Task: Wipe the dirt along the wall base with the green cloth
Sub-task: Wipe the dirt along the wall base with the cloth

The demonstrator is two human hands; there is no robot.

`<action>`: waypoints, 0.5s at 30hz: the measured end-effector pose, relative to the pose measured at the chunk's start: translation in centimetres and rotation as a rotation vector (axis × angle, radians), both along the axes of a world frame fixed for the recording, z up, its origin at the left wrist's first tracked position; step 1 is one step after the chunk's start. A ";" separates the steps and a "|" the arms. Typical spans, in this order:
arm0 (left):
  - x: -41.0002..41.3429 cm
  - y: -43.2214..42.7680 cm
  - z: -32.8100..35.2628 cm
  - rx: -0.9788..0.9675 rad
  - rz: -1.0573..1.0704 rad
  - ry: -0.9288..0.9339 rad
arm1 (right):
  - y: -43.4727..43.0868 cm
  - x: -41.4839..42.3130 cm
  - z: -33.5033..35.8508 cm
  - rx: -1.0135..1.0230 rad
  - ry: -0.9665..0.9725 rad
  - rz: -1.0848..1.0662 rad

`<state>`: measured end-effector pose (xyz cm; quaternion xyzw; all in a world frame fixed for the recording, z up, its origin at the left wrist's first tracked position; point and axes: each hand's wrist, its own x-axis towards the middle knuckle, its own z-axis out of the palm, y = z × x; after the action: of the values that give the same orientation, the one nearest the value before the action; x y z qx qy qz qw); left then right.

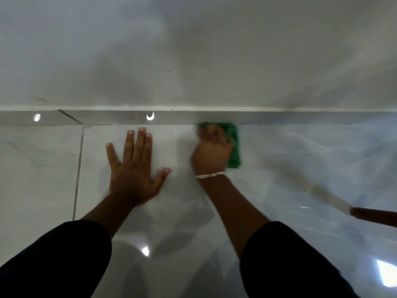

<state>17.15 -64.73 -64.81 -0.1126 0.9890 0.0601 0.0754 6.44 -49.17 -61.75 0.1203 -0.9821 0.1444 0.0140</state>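
A folded green cloth (234, 145) lies on the glossy floor, its far edge against the grey wall base (107, 118). My right hand (211, 150) presses down on the cloth with curled fingers and covers its left part; the hand looks motion-blurred. My left hand (134, 166) rests flat on the floor tile to the left of it, fingers spread, holding nothing. The fingertips stop just short of the wall base.
A white wall (193, 61) rises above the skirting strip. The floor is polished pale tile (38, 168) with a grout line on the left. A brown wooden pole (373, 216) reaches in from the right edge, low over the floor.
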 end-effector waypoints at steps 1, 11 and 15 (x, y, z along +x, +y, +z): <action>0.0 0.0 0.0 0.003 0.002 0.004 | -1.5 0.9 0.0 0.023 0.010 0.062; -0.1 0.1 0.7 0.016 0.002 -0.035 | 11.1 -5.3 0.9 0.122 -0.054 0.141; -0.3 0.3 0.6 0.000 0.003 -0.034 | 7.7 -4.8 1.2 0.139 -0.188 -0.222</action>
<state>16.87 -64.47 -64.22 -0.1153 0.9874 0.0581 0.0920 1.61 -41.48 -60.52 -0.0023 -0.9939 0.0843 -0.0704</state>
